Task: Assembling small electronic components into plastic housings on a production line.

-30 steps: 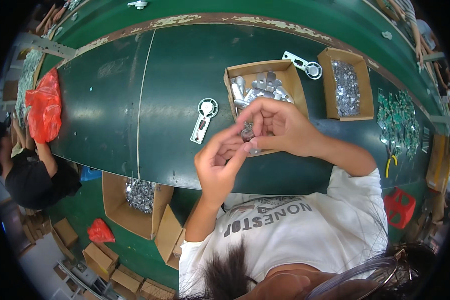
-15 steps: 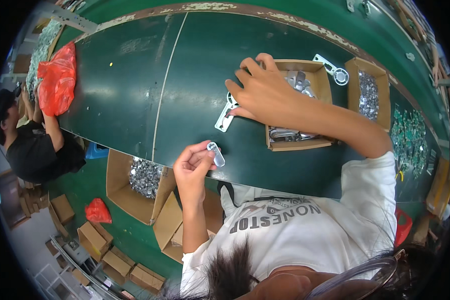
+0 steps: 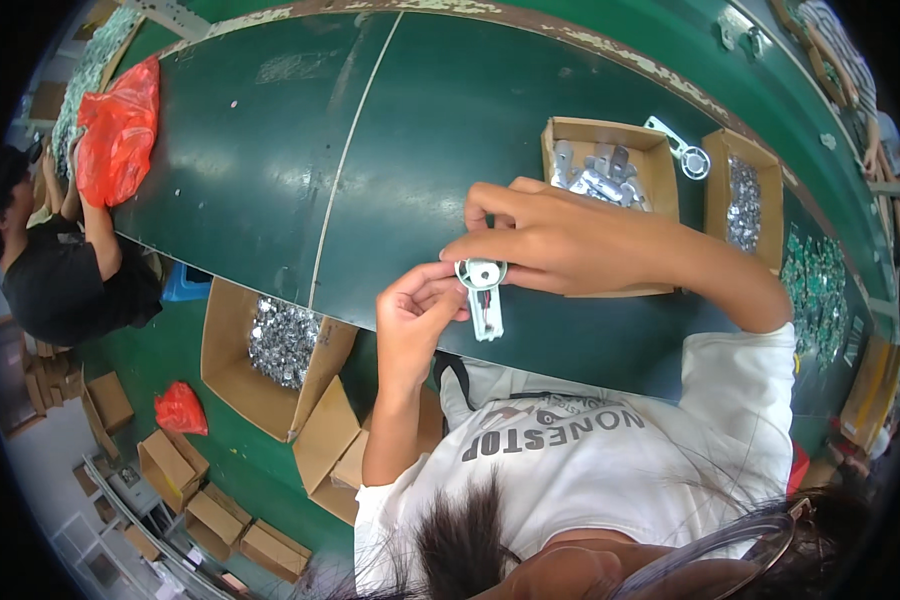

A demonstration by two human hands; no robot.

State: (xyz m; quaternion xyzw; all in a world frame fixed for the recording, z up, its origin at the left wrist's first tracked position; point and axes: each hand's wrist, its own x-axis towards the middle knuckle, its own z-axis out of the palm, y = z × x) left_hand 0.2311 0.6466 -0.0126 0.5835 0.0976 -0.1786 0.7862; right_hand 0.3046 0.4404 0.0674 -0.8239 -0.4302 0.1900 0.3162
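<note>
In front of my chest, over the table's near edge, both hands meet on a pale green plastic housing (image 3: 488,316). It has a round ring end with a white disc inside, and a straight handle with what look like thin wires. My left hand (image 3: 417,312) has its fingers closed on the housing's left side. From above, my right hand (image 3: 540,238) pinches the ring end; its fingertips are partly hidden. The small clear or silvery piece held earlier in my left hand is not visible now. Beyond my right forearm is a cardboard box (image 3: 662,165) of silvery parts.
Another pale housing (image 3: 697,163) lies between that box and a narrower box (image 3: 771,215) of small shiny parts. Green pieces (image 3: 815,290) are heaped at right. A red bag (image 3: 120,130) sits far left near another person. Below the table edge stands a carton (image 3: 227,345) of shiny parts.
My right hand has picked the pale housing up off the table and brought it nearer to my left hand. The left hand has shifted slightly right and now grips the housing too.
</note>
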